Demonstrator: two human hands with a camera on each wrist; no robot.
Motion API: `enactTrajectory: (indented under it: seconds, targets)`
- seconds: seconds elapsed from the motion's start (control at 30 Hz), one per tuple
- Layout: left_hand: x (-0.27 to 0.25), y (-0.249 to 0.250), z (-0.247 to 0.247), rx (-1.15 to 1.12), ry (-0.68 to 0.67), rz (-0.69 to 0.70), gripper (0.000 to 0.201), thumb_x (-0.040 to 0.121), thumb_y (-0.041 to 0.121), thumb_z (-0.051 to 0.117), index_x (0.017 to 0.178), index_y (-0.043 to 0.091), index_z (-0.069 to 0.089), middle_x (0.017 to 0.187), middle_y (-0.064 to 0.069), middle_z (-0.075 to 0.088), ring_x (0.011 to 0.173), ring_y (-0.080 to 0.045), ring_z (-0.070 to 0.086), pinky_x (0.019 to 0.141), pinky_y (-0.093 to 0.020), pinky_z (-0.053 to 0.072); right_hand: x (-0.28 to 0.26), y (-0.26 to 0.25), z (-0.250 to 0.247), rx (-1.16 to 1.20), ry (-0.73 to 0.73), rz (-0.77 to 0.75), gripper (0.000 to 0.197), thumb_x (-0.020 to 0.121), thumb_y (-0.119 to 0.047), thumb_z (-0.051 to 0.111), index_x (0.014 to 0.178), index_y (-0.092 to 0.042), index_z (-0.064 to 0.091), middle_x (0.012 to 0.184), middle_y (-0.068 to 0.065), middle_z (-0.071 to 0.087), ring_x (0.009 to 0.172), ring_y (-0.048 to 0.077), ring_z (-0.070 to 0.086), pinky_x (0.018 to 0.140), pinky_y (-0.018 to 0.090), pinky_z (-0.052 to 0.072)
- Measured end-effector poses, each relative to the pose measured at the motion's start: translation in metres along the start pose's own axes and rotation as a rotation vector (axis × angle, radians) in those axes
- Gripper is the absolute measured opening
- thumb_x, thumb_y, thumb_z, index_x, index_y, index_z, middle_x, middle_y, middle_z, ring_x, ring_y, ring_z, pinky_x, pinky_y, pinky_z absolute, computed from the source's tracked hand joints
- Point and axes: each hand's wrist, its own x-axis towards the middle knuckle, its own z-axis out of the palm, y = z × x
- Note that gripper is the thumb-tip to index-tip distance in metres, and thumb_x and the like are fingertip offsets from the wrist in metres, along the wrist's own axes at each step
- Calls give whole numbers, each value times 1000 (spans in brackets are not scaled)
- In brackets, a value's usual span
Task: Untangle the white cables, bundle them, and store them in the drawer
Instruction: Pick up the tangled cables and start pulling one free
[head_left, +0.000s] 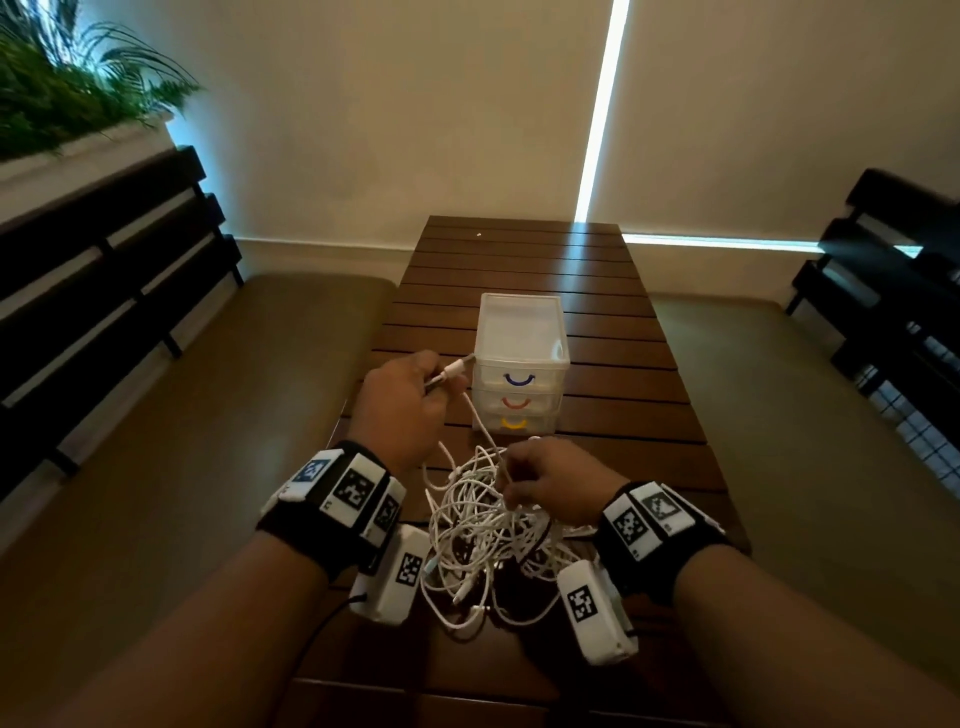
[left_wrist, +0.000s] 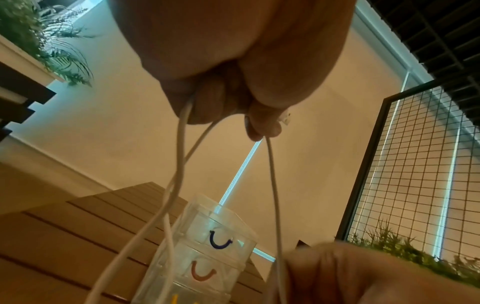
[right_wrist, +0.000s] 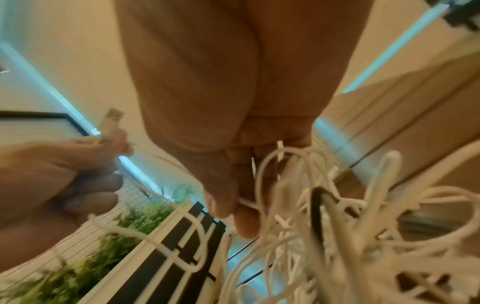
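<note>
A tangle of white cables (head_left: 483, 540) lies on the near part of the wooden table (head_left: 613, 395). My left hand (head_left: 410, 400) is raised above the table and pinches one cable's plug end (head_left: 454, 370); its cord (left_wrist: 272, 185) runs down into the tangle. My right hand (head_left: 550, 483) sits on the tangle's right side, with thumb and fingers pinching a strand (right_wrist: 249, 202) of it. A small clear drawer unit (head_left: 519, 364) stands just beyond the hands, with a blue, a red and a yellow handle; all drawers are closed.
Olive bench cushions (head_left: 208, 415) flank the table on both sides, with dark slatted backrests (head_left: 104, 270). A planter with green fronds (head_left: 67, 83) sits at the upper left. A wire grid panel (left_wrist: 415, 164) stands at the right. The wall lies beyond the table's far end.
</note>
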Motion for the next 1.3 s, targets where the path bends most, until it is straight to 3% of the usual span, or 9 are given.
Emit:
enactTrajectory:
  seconds: [0.13,0.27,0.43,0.57,0.7,0.9,1.0,1.13,1.3]
  targets:
    - [2,-13,-10,234,-97,-66,13,91,27,60,84,20,68,71,2,63,66,-17,60,56,-26,41,-7,17,-8,-114,-64,86,19,83,-14,70,72,-27,62,70,-13,60,67,-1,54,62,19,40]
    - [-11,-5,4,298,-197,-34,17,87,21,58,102,25,65,86,0,67,77,-21,63,70,-32,54,-3,4,-15,-169,42,38,12,84,-13,68,73,-18,65,75,-3,67,73,14,62,69,25,47]
    - [-21,12,38,273,-426,132,19,87,41,61,100,29,70,87,3,71,78,-18,64,62,-26,44,6,-3,-11,-119,95,14,7,83,-16,68,76,-17,67,82,7,71,78,23,67,72,34,55]
    - [-20,0,47,399,-513,105,12,90,31,58,95,23,66,87,-2,69,82,-23,65,68,-32,49,0,0,-7,-27,99,-30,7,80,-14,73,78,-19,68,76,1,69,72,17,65,67,31,53]
    - [-11,1,37,396,-446,115,14,94,30,53,88,22,63,75,4,59,66,-15,54,58,-26,41,-12,14,-7,18,19,49,23,75,-21,80,93,-22,65,85,-12,63,71,-1,57,65,15,45]
    - [-7,3,24,335,-360,55,25,93,34,55,68,32,51,68,11,54,72,-18,57,62,-27,39,-23,14,-23,7,-181,99,36,76,-19,79,107,-27,61,106,-8,62,81,7,61,59,15,48]
    - [-17,18,27,274,-318,75,25,95,28,51,71,30,46,68,10,52,66,-14,48,56,-26,31,-18,2,-30,-122,-34,-2,29,76,-20,78,102,-24,66,103,-7,62,84,5,55,75,24,48]
    - [-17,40,30,226,-311,176,31,95,23,49,65,27,41,63,10,48,56,-6,43,49,-18,23,-11,-3,-20,129,33,-69,14,84,-10,70,91,-23,70,81,-12,67,72,-5,61,66,10,44]
    - [-10,20,18,187,-253,71,30,96,31,51,66,25,50,68,3,58,69,-21,57,59,-32,42,-15,20,-11,53,64,-9,34,76,-12,77,107,-23,68,100,-10,65,80,-1,57,75,21,47]
